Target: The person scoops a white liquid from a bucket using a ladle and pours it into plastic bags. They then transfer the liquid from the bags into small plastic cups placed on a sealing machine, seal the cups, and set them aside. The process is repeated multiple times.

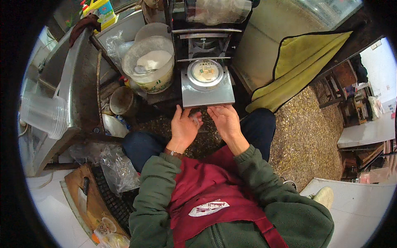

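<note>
A cup-sealing machine (201, 59) stands before me with its metal tray (207, 96) slid out. In the tray's round holder sits a container (205, 73) covered with printed film. My left hand (185, 125) is at the tray's front edge near its left corner, palm up, fingers apart. Under the right part of that edge, my right hand (224, 119) has its fingertips against the tray, palm up. Left of the machine is a plastic bucket (155, 83) of white powder or grains with a scoop-like thing in it.
Stacked clear plastic cups (43, 114) lie on the metal stand at left. A yellow cloth (297, 62) hangs at right. Below left are a plastic bag (119, 169) and a wooden board (93, 198) with a knife (84, 189). A brown pot (121, 100) stands under the bucket's left side.
</note>
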Motion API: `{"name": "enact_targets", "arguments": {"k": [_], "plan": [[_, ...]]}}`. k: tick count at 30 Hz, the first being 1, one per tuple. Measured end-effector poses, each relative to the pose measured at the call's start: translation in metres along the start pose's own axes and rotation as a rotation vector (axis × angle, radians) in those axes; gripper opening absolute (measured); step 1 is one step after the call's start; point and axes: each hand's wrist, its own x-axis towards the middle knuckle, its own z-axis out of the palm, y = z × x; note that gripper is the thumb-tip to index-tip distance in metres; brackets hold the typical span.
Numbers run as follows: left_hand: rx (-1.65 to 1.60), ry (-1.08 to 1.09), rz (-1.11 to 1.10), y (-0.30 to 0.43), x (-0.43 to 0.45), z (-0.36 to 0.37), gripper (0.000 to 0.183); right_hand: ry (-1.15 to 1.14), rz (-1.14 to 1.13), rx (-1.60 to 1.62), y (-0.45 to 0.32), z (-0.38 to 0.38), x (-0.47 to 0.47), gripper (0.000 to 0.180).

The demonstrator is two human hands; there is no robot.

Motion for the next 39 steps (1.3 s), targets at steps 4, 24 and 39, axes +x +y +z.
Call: {"name": "enact_targets", "arguments": {"k": [4,24,39], "plan": [[-0.097,-0.078,0.02,0.003,0.0,0.007,0.067,0.004,0.018,0.006,0.007,-0.005,-0.022,0.039],[-0.237,-0.096,0.007,0.002,0.015,0.032,0.068,-0.101,-0.535,-0.697,0.038,-0.075,0.123,0.032],[-0.132,-0.158,-0.022,0.009,0.034,0.037,0.065,0.102,-0.376,-0.79,-0.051,-0.063,0.08,0.037]]}}
